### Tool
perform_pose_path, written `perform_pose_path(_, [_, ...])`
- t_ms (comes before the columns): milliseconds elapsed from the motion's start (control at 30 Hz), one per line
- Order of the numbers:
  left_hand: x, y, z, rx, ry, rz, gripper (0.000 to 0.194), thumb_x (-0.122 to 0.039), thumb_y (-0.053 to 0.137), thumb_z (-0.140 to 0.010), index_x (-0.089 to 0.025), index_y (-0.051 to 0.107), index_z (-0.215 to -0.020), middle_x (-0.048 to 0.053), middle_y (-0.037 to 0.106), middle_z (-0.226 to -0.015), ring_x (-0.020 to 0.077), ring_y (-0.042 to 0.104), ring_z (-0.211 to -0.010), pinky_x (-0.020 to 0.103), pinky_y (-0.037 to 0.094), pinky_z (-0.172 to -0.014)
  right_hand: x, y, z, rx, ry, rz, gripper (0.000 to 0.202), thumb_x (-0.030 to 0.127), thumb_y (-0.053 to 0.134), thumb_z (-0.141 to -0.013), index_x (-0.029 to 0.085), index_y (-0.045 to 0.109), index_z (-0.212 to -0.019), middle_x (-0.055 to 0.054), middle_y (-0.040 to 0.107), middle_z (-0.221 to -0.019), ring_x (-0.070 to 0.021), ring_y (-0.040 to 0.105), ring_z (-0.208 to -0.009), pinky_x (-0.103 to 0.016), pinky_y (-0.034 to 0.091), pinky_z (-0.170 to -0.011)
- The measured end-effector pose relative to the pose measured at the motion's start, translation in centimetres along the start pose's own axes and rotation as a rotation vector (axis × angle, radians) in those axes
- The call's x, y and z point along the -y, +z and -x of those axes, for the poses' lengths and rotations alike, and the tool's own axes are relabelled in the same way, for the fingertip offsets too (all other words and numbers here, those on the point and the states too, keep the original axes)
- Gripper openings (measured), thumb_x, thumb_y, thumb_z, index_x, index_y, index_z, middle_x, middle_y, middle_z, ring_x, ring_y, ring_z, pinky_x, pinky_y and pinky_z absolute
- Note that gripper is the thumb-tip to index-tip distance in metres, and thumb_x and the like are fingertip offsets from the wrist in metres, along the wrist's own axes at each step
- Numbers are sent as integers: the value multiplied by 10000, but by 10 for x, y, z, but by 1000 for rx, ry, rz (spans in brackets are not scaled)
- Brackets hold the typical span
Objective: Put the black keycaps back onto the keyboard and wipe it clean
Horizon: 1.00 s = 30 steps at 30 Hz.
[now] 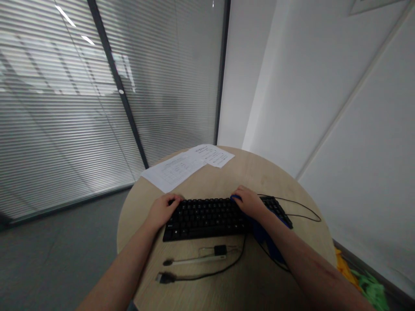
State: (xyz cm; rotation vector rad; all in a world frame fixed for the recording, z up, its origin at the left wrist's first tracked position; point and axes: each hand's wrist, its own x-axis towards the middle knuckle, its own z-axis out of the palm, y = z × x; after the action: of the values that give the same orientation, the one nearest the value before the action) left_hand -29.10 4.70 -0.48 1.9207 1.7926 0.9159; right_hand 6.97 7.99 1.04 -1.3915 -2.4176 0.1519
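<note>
A black keyboard lies flat on a round wooden table. My left hand is closed around its upper left corner, thumb over the edge. My right hand presses a blue cloth against the keyboard between the letter keys and the number pad. The cloth drapes down under my right forearm, which covers part of the keyboard. In front of the keyboard lie a thin white stick with a dark tip and a small black block with thin wire-like parts. A USB plug on a black cable lies nearest me.
Printed paper sheets overlap at the table's far left. A black cable loops beyond the keyboard's right end. Glass with blinds stands behind on the left, a white wall on the right. Orange and green items lie below at right.
</note>
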Motion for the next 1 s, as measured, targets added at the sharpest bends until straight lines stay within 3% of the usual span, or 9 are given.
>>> perform_pose_path(233, [-1, 1, 1, -1, 12, 11, 368, -479, 495, -840, -254, 784, -876, 30, 809, -965, 276, 721, -956, 378, 534, -901, -2, -5, 6, 28, -106, -46, 169, 160, 608, -929, 184, 764, -990, -85, 695, -977, -215, 641, -971, -323, 486, -906])
perform_pose_path(400, [-3, 0, 2, 12, 16, 22, 395, -508, 486, -845, -248, 783, -873, 31, 809, -983, 274, 720, -970, 380, 528, -928, -2, -2, 5, -6, -61, -43, 184, 177, 583, -952, 175, 761, -998, -93, 686, -973, -221, 644, -963, -336, 495, -897])
perform_pose_path(567, [-4, -1, 3, 8, 8, 9, 411, -545, 500, -837, -248, 782, -872, 38, 807, -965, 287, 720, -954, 399, 531, -907, -6, 2, 5, -17, -128, -96, 150, 150, 617, -916, 189, 754, -962, -80, 692, -969, -213, 647, -953, -327, 500, -889])
perform_pose_path(700, [-4, -2, 3, 11, 14, 7, 439, -589, 512, -833, -242, 778, -877, 43, 806, -952, 288, 720, -946, 397, 529, -896, -7, 5, 4, -60, -70, -77, 163, 179, 595, -940, 179, 752, -982, -87, 688, -975, -222, 643, -963, -337, 500, -893])
perform_pose_path(900, [-4, -2, 3, 9, 14, 12, 448, -603, 529, -825, -239, 781, -892, 49, 807, -950, 291, 721, -928, 405, 530, -880, -14, -12, 6, -235, 8, -85, 178, 202, 567, -961, 176, 743, -969, -95, 674, -975, -228, 637, -962, -346, 494, -897])
perform_pose_path(1000, [-4, -3, 3, 13, 20, 21, 450, -612, 535, -824, -242, 782, -892, 47, 807, -944, 290, 721, -928, 407, 532, -885, -21, -19, 9, -191, -39, -126, 151, 187, 589, -940, 183, 738, -964, -84, 680, -961, -223, 644, -957, -344, 493, -902])
